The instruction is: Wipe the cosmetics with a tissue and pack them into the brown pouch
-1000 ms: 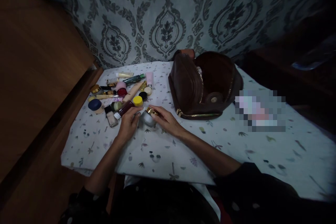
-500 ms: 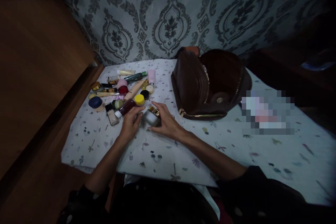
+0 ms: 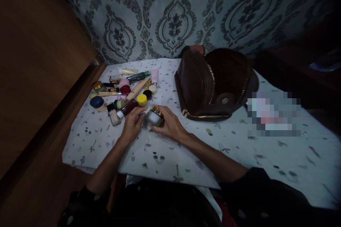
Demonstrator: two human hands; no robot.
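Note:
My right hand (image 3: 170, 125) is wrapped round a frosted cosmetic jar (image 3: 154, 117) with a shiny gold lid, thumb low and fingers over the far side. Just left of the jar, my left hand (image 3: 132, 125) has thumb and index finger drawn close together. A small whitish bit shows at its fingertips, too blurred to name. Beyond the left hand lie a dark red bottle (image 3: 129, 108) with a white cap and a nail-polish-like bottle (image 3: 114, 115) with a black cap. A yellow-lidded jar (image 3: 142, 99) sits behind the hands.
Several tubes, brushes and small pots spread over the patterned tablecloth (image 3: 93, 145) at the left, among them a green tube (image 3: 138, 76) and a pink tube (image 3: 154, 77). An unzipped brown bag (image 3: 193, 81) stands right of centre. A pixelated item (image 3: 274, 113) lies farther right.
The camera view shifts slightly. My right fingers have settled a little lower round the jar, which stays almost in place. My left hand has hardly moved.

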